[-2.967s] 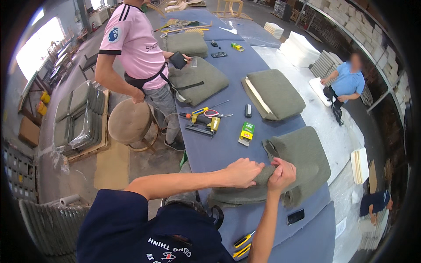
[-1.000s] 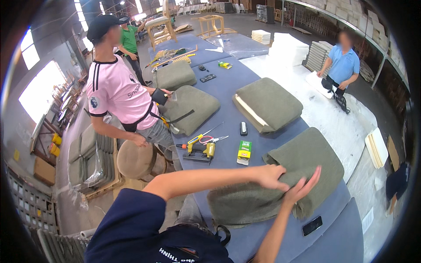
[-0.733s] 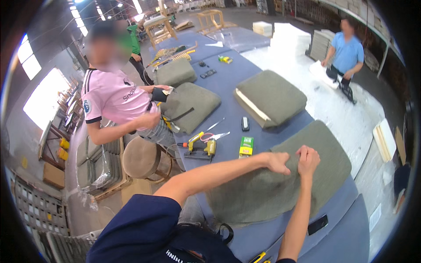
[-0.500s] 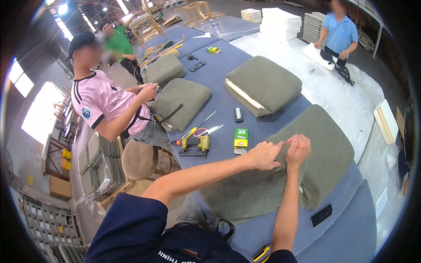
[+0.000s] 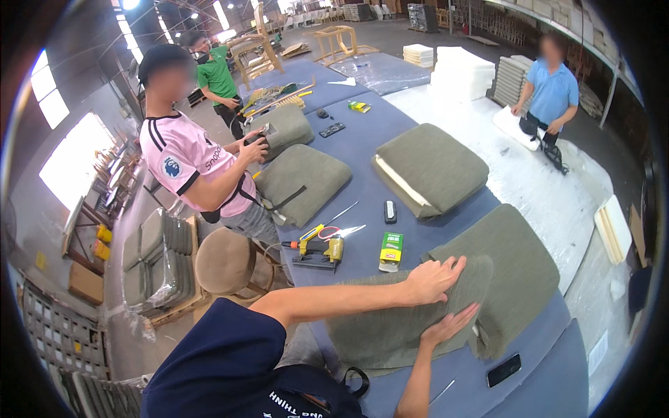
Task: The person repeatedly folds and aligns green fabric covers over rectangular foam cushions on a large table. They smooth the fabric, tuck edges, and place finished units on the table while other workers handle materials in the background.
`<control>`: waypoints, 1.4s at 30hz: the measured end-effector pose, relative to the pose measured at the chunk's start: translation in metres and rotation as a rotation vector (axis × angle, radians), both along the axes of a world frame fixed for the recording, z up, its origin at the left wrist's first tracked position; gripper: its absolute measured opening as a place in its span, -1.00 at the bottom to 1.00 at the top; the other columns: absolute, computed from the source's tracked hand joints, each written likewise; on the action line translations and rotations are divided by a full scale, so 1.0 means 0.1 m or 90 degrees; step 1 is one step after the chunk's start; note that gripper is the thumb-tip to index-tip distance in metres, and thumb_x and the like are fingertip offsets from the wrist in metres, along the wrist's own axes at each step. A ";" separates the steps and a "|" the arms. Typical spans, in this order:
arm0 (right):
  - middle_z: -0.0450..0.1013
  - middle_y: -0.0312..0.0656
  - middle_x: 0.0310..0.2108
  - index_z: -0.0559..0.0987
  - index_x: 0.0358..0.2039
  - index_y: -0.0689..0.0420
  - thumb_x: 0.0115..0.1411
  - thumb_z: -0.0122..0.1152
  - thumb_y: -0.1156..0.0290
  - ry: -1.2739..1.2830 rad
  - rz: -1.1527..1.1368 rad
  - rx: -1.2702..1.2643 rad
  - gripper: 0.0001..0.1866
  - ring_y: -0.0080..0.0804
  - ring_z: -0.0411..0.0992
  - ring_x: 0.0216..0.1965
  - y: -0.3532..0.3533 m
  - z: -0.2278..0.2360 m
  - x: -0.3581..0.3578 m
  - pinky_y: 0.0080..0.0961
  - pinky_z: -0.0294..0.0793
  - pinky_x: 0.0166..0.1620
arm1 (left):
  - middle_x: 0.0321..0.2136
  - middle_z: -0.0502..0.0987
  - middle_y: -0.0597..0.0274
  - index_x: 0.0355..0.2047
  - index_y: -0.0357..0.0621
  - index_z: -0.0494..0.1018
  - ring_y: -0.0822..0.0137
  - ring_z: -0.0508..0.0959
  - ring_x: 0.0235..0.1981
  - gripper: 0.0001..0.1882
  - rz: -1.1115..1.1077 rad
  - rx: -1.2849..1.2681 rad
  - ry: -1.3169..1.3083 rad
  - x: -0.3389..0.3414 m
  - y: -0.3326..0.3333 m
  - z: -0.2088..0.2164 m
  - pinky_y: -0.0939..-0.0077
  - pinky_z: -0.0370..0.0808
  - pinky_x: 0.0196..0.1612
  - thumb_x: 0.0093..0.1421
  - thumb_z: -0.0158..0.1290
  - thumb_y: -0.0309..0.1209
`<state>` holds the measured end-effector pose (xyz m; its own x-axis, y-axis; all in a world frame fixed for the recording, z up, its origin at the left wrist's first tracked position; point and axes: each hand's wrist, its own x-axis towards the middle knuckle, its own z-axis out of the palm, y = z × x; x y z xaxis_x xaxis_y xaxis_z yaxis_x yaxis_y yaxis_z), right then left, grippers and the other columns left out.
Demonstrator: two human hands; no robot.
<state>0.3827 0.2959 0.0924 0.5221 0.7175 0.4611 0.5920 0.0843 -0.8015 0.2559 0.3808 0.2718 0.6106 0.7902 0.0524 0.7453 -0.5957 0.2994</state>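
Observation:
A grey-green fabric cover [image 5: 376, 324] lies over the near side of the blue table, its loose flap folded back beside a matching cushion [image 5: 512, 272]. My left hand [image 5: 431, 281] rests on the fabric near the fold with its fingers stretched toward the upper right. Just below it, my right hand [image 5: 449, 326] lies flat along the cloth, fingers extended. Neither hand grips anything. A bit of white shows at the cover's edge by the right hand. Beyond my left hand stands a green and yellow box [image 5: 391, 251].
A yellow staple gun [image 5: 318, 252], scissors [image 5: 345, 232] and a small black device [image 5: 389, 211] lie left of the box. More cushions [image 5: 432, 167] sit farther off. A phone [image 5: 504, 370] is at the lower right. Co-workers stand at left and far right.
Both hands have gone from pinching the fabric at the fold to lying spread on it. The right hand has moved down and left. The view has shifted somewhat.

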 end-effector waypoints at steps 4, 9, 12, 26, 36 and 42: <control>-0.13 0.20 0.53 -0.05 0.51 0.33 0.49 -0.44 -0.25 0.024 -0.009 -0.044 -0.08 0.12 -0.16 0.55 -0.58 -0.65 0.08 -0.01 -0.17 0.52 | 0.00 0.47 -0.21 0.34 -0.46 0.07 -0.05 0.70 -0.31 0.10 -0.004 0.046 -0.001 0.08 -0.22 0.09 0.28 0.65 -0.37 -0.05 0.48 -0.24; -0.13 0.18 0.54 -0.07 0.51 0.33 0.54 -0.34 -0.10 0.109 0.014 -0.131 -0.18 0.07 -0.18 0.56 -0.91 -1.05 0.41 -0.12 -0.19 0.53 | -0.01 0.52 -0.18 0.30 -0.42 0.21 -0.11 0.67 -0.19 0.03 0.025 0.003 -0.163 0.24 -0.40 0.05 0.13 0.64 -0.14 -0.04 0.46 -0.12; -0.09 0.15 0.54 -0.03 0.51 0.31 0.55 -0.30 0.02 0.163 0.020 -0.067 -0.26 0.00 -0.13 0.55 -0.62 -0.37 0.51 -0.17 -0.15 0.52 | 0.12 0.52 -0.18 0.21 -0.39 0.37 -0.10 0.61 0.03 -0.03 0.029 -0.224 -0.279 0.30 -0.12 0.16 0.16 0.55 0.12 -0.07 0.43 0.02; -0.08 0.17 0.53 0.03 0.51 0.29 0.50 -0.35 -0.07 0.046 0.036 0.104 -0.21 0.07 -0.14 0.55 -0.02 0.37 -0.02 -0.02 -0.20 0.52 | 0.05 0.57 -0.30 0.25 -0.40 0.36 -0.17 0.59 0.07 -0.12 0.007 -0.175 -0.341 0.14 0.14 -0.26 0.16 0.54 0.17 -0.09 0.33 -0.26; -0.12 0.19 0.53 -0.03 0.51 0.32 0.50 -0.35 -0.17 0.226 -0.012 0.025 -0.14 0.04 -0.15 0.55 -0.53 -0.76 0.13 -0.06 -0.17 0.51 | -0.07 0.60 -0.30 0.25 -0.33 0.34 -0.20 0.62 -0.02 -0.15 0.052 -0.151 -0.337 0.33 -0.07 -0.26 0.08 0.56 0.11 -0.08 0.35 -0.34; -0.01 0.19 0.50 0.02 0.51 0.26 0.51 -0.19 -0.01 -0.034 -0.001 -0.260 -0.23 0.15 -0.05 0.51 -1.30 -1.48 0.39 -0.04 -0.05 0.49 | -0.07 0.59 -0.31 0.30 -0.22 0.31 -0.26 0.60 -0.03 -0.13 0.051 -0.170 -0.343 0.32 -0.28 -0.04 0.00 0.55 0.09 -0.04 0.36 -0.32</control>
